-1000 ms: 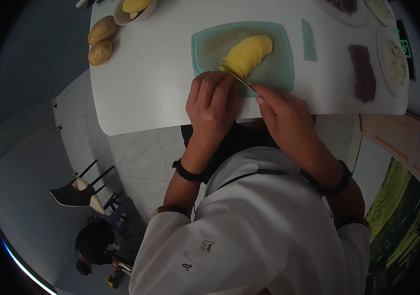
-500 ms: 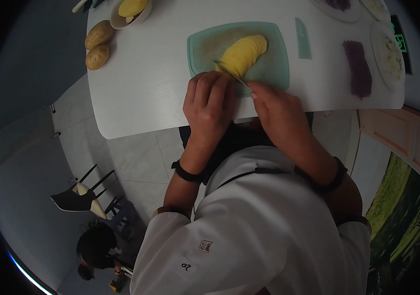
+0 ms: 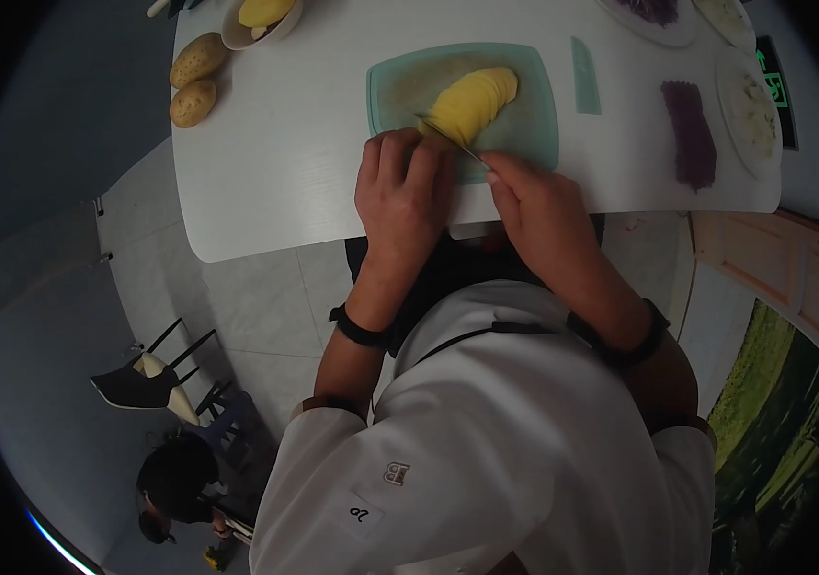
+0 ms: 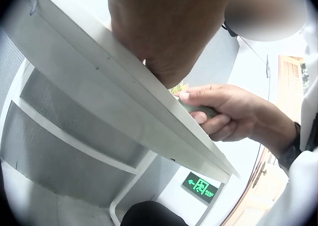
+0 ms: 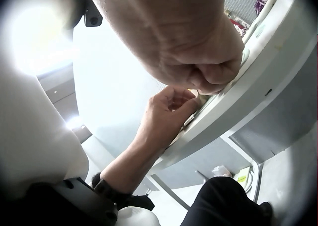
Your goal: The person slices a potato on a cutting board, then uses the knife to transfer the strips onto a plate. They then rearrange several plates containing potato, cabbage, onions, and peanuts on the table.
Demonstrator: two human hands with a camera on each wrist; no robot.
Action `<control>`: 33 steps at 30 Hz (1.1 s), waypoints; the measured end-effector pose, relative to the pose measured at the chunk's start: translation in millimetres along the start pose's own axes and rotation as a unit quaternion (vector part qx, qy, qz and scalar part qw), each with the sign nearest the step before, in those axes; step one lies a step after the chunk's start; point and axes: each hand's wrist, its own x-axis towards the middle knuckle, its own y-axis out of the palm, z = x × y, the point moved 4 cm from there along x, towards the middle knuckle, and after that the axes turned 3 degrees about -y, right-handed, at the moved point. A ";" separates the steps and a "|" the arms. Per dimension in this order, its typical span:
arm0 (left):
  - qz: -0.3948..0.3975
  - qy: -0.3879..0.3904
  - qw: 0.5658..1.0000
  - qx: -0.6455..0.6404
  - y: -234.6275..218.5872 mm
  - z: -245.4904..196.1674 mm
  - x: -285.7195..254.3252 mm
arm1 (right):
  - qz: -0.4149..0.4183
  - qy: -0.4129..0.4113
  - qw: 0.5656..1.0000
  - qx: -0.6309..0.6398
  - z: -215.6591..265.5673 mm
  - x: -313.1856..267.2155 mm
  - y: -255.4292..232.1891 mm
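Note:
On a pale green cutting board (image 3: 386, 86) lies a peeled yellow potato (image 3: 475, 103), its far part cut into thin overlapping slices. My left hand (image 3: 402, 196) holds the potato's near end with bent fingers, which hide most of that end. In my right hand (image 3: 539, 199) I grip a knife, its thin blade (image 3: 450, 137) slanting across the potato right beside the left fingertips. The left wrist view shows the knife's green handle (image 4: 201, 109) inside the right fingers.
Two unpeeled potatoes (image 3: 197, 59) lie at the table's left, near a bowl (image 3: 290, 29) with peeled potato. A green blade-shaped cover (image 3: 585, 79) lies right of the board. Further right are a purple ragged-edged strip (image 3: 689, 134) and plates (image 3: 754, 158) of food. Another person (image 3: 178, 477) is behind, near a chair (image 3: 136, 381).
The knife and my left hand have shifted slightly left and away from me along the potato. My hold on both stays the same. The head view has moved a little.

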 end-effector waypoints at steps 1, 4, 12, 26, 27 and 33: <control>0.003 0.002 1.000 0.002 0.2 -0.2 0.1 | 0.004 0.002 1.000 -0.004 0.2 -0.1 -0.1; 0.011 -0.005 1.000 0.013 0.4 -1.0 0.3 | 0.004 -0.006 1.000 -0.025 1.8 -1.7 -0.3; 0.021 -0.007 1.000 0.016 0.8 0.6 0.3 | 0.020 -0.051 0.990 -0.130 5.2 -4.5 5.1; 0.006 -0.065 0.997 -0.045 -6.1 5.2 -2.2 | -0.042 -0.073 0.996 -0.043 -1.9 -4.1 2.7; 0.007 -0.075 0.996 -0.055 -6.8 6.3 -2.4 | -0.042 -0.073 0.996 -0.027 -2.2 -4.4 2.1; 0.016 -0.084 0.995 -0.044 -12.0 9.4 -2.0 | -0.033 -0.065 0.997 0.016 -2.3 -3.8 1.1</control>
